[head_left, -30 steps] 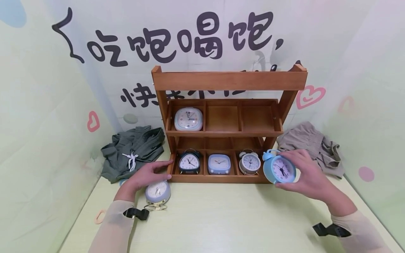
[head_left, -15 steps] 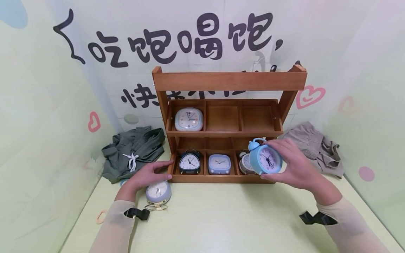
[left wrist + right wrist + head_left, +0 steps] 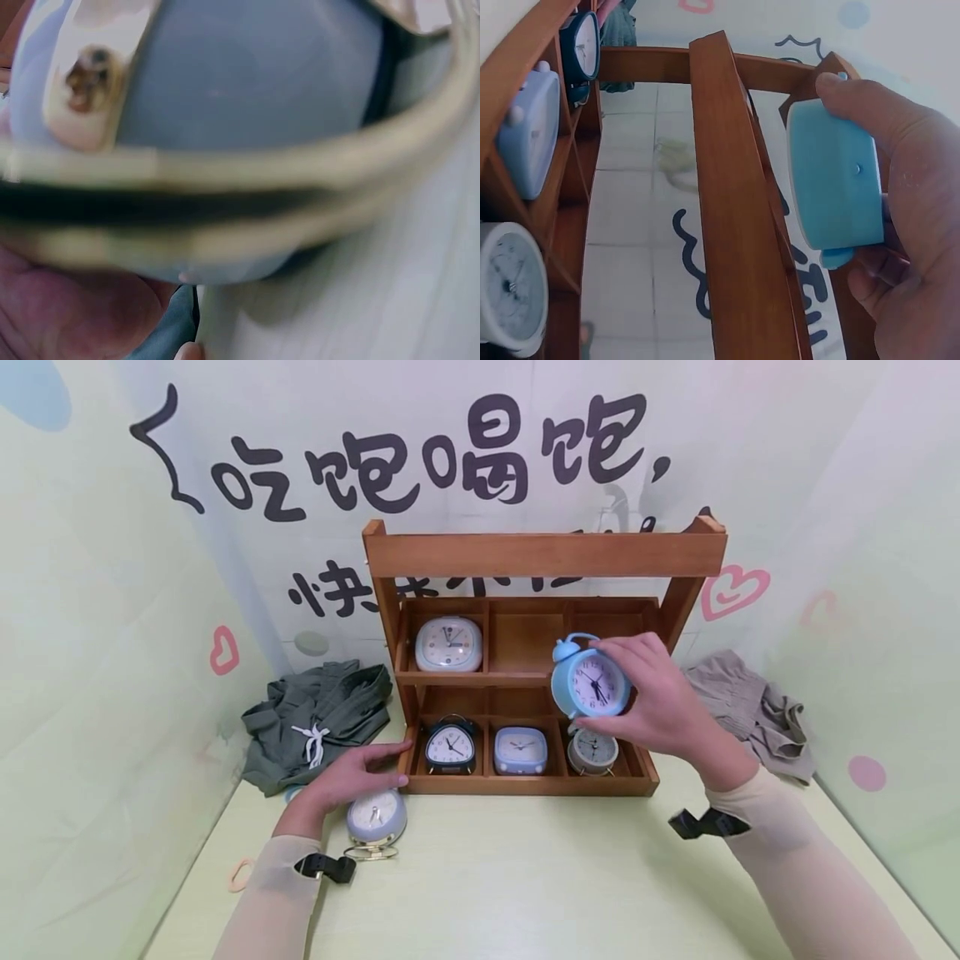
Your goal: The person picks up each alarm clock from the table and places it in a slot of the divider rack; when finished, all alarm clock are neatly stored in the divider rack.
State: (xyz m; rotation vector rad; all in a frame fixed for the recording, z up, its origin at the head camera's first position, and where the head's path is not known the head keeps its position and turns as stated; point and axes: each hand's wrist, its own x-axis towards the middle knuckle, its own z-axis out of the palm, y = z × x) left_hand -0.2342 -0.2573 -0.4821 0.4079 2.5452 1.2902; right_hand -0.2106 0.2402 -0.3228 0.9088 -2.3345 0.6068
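My right hand [image 3: 656,697] pinches a light blue twin-bell alarm clock [image 3: 592,683] between thumb and fingers. The clock is raised in front of the middle tier of a brown wooden shelf [image 3: 525,785], its face toward me; the right wrist view shows the plain blue back [image 3: 836,172]. My left hand [image 3: 352,782] holds the shelf's lower left end with thumb and fingers. Beside that hand, on the table, lies a lavender alarm clock [image 3: 375,814] with gold-coloured legs, which fills much of the left wrist view.
The bottom tier holds a dark triangular clock [image 3: 450,747], a blue rectangular clock [image 3: 521,750] and a grey round clock [image 3: 592,752]. A white clock [image 3: 448,644] stands in the middle tier's left compartment. Dark green cloth [image 3: 315,718] and beige cloth [image 3: 742,710] lie either side.
My right hand has carried the light blue clock left and up, from beside the bottom tier's right end to the middle tier's height. My left hand stays at the shelf's end.
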